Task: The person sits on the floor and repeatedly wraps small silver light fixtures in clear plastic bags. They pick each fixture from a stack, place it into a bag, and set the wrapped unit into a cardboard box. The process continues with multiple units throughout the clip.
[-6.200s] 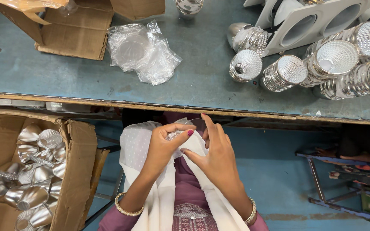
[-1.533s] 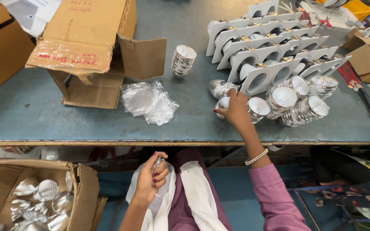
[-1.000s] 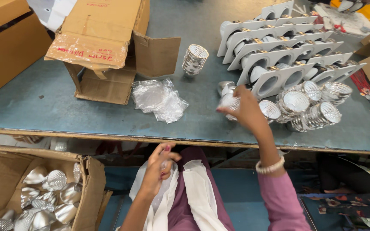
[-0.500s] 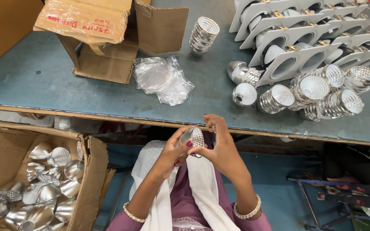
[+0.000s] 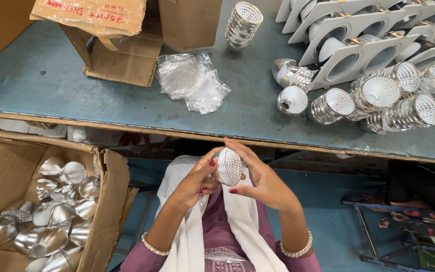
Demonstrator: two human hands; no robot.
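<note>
Over my lap, below the table edge, both hands hold one silver faceted reflector cup (image 5: 229, 165). My left hand (image 5: 197, 177) pinches its left side with thumb and fingers. Against its right side rests my right hand (image 5: 263, 177), fingers curled around it. On the blue-grey table (image 5: 66, 90) lie more loose reflector cups (image 5: 292, 99) and stacked ones (image 5: 378, 98) at the right.
White square lamp housings (image 5: 363, 45) stand in rows at the back right. A stack of reflectors (image 5: 242, 22) and crumpled clear plastic bags (image 5: 192, 80) lie mid-table. Cardboard boxes (image 5: 112, 45) sit at the back left. An open carton (image 5: 104, 211) of reflectors stands at my lower left.
My right hand reached to the table, picked up a reflector cup and brought it back to my lap, where both hands now hold it.
</note>
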